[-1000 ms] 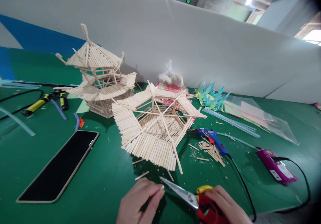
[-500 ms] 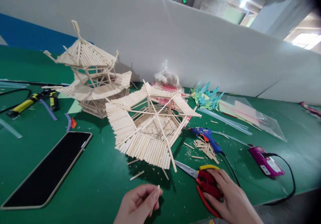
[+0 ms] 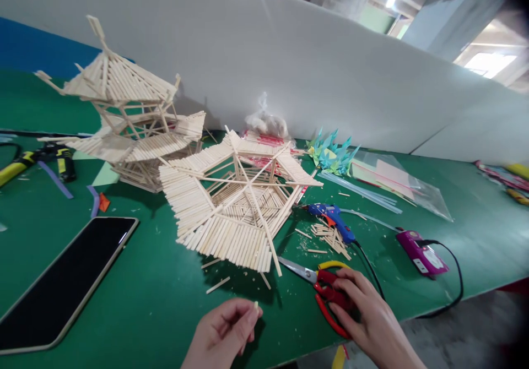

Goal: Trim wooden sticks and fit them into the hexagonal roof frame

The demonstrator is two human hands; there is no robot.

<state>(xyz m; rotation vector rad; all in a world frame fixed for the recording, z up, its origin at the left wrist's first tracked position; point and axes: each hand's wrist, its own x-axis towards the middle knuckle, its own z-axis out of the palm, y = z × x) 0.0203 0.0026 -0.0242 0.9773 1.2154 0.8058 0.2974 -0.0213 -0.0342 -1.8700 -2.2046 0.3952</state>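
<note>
While the left hand [image 3: 225, 329] pinches a short wooden stick [image 3: 255, 305] between thumb and forefinger over the green table [image 3: 152, 281], an open-topped stick model [image 3: 233, 242] sits just beyond. Behind that, a bunched clear bag [image 3: 263, 103] has pale lumps [image 3: 270, 126] inside. Then scissors [image 3: 318, 277] lie under the right hand [image 3: 357, 305], fingers spread at the handles, can't tell if gripping. Furthest right, a clear sleeve's [image 3: 433, 201] got paper sheets [image 3: 392, 175] in it.

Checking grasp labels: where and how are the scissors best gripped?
Likely by the handles, from the near right, where the right hand is: the scissors have their handles on that side, their blades pointing left, toward the stick structure.
</note>
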